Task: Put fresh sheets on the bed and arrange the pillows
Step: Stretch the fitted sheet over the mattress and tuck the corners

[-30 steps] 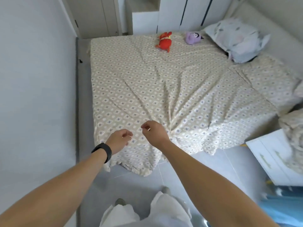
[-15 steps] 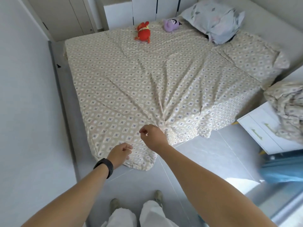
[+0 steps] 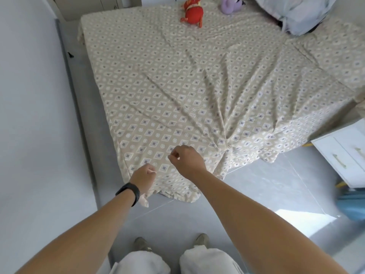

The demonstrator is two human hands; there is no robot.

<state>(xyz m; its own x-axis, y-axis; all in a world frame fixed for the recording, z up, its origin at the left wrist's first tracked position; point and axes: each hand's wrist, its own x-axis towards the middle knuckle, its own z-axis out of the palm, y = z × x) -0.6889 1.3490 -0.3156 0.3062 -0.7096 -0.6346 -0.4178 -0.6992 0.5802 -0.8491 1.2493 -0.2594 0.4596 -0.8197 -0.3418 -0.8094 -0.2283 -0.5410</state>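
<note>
Head view, looking down your forearms: you stand at the foot of the bed (image 3: 75, 107), whose grey edge shows along the left, and the patterned sheet (image 3: 177, 86) is spread over the mattress with its near edge hanging over the foot end toward the floor (image 3: 266, 194). Your left hand (image 3: 143, 176), with a black wristband (image 3: 129, 192) on the wrist, has its fingers (image 3: 151, 171) curled together over the sheet close to the near left corner; they seem to pinch the cloth, though the grip itself is hidden under the hand. Your right hand (image 3: 186, 160) is just beside it, a little farther up the bed, its fingers curled in and a fold of sheet bunched beneath it. Creases fan out across the sheet from a gathered spot just to the right of that hand. At the far end lie a red plush toy (image 3: 192, 13) and a purple plush toy (image 3: 230, 5), well apart from your hands. A pale pillow (image 3: 304, 14) sits at the top right corner. A white drawer unit (image 3: 343, 155) stands on the floor to the right
</note>
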